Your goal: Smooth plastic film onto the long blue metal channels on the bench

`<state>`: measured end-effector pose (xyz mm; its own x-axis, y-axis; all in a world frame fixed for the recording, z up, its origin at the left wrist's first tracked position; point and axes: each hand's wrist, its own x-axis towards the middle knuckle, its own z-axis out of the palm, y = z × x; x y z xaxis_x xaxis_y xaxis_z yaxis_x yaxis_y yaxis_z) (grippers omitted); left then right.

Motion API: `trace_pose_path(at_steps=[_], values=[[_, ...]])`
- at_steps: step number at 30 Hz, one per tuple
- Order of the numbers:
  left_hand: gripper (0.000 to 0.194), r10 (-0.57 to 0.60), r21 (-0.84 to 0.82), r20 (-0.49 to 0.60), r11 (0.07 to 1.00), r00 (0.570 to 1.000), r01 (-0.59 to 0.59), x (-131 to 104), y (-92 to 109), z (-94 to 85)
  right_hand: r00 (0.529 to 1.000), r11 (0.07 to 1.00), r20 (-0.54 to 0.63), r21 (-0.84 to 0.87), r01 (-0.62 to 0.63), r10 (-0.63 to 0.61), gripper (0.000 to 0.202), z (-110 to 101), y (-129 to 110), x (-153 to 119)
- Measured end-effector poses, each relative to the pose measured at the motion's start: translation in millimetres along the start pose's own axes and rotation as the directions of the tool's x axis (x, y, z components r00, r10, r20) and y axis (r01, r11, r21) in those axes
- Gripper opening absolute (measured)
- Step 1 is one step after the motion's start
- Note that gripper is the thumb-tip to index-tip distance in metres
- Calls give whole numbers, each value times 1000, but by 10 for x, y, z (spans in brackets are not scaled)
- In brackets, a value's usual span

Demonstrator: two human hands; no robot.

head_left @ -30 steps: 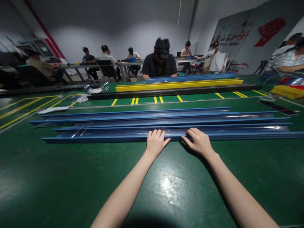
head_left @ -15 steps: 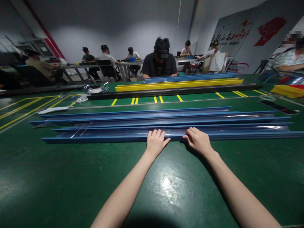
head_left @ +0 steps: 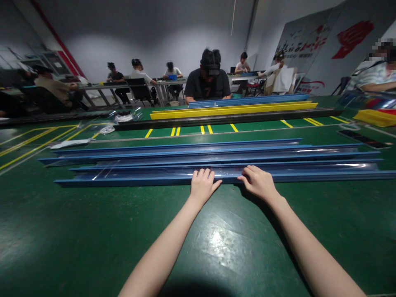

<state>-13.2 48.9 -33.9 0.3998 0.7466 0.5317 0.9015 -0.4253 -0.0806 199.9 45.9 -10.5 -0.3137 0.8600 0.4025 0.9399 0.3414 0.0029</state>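
Note:
A long blue plastic channel (head_left: 161, 179), with glossy clear film (head_left: 123, 170) along its inside, lies across the green table in front of me. My left hand (head_left: 202, 183) rests over the near edge of this channel, its fingers slightly apart and reaching inside, the thumb stretched out to the right. A short gap to the right, my right hand (head_left: 256, 180) is closed in a pinch at the same edge. Its fingertips are partly hidden, so whether film is also between them does not show. More blue channels (head_left: 173, 159) lie parallel just behind.
Farther back lie a yellow channel (head_left: 232, 110), a black rail (head_left: 222, 120) and another blue channel (head_left: 253, 100). Clear plastic packaging (head_left: 123, 116) is at left. A phone (head_left: 363, 139) and a yellow tray (head_left: 374, 118) are at right. A co-worker (head_left: 208, 80) sits opposite.
Almost nothing differs. My right wrist has shifted very slightly to the right; both hands stay at the same places on the channel.

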Motion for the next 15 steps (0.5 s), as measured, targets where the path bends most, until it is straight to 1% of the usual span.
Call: trace_pose_path(at_steps=[8, 12, 15], values=[[34, 5, -25, -4, 1000, 1000, -5, 2, -8, 0, 994, 995, 56, -46, 91, -89, 37, 69, -62, -20], [33, 14, -45, -12, 999, 1000, -15, -5, -13, 9, 990, 990, 28, 6, 139, -139, 37, 105, -126, -11], [32, 19, -56, -24, 998, 1000, -20, -9, -14, 18, 989, 988, 7, 42, 150, -151, 37, 119, -150, -6]])
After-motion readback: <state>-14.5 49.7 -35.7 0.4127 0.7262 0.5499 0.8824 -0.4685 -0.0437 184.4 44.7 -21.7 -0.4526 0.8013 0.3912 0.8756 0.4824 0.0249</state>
